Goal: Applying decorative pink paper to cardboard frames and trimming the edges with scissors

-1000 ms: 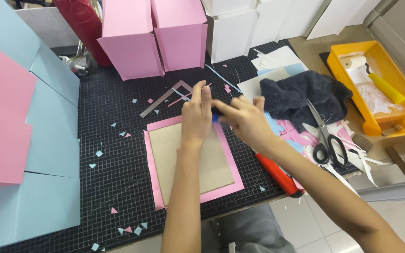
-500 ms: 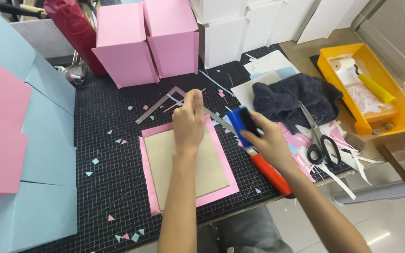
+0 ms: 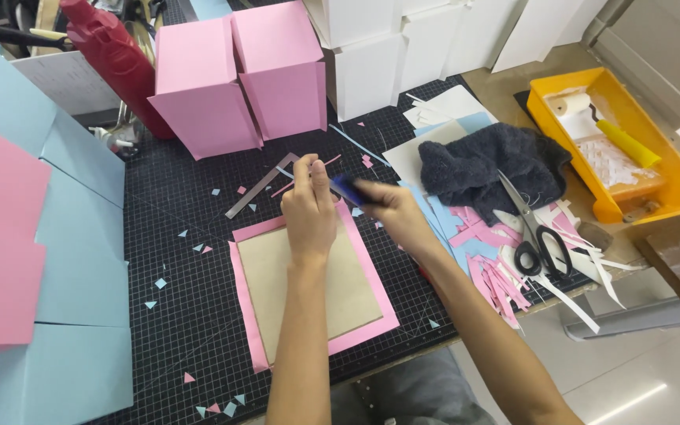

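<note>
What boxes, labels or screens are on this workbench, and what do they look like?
Pink boxes: two, plain, tall, at the mat's far edge.
White boxes: plain, stacked right of the pink ones.
Yellow tray: rectangular, far right, holding a paint roller.
No labels or screens in view.

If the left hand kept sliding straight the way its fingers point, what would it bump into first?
The left hand points up the mat, so it would probably meet the grey metal square ruler at its fingertips first, then the right-hand pink box beyond. Depth is hard to judge.
</note>
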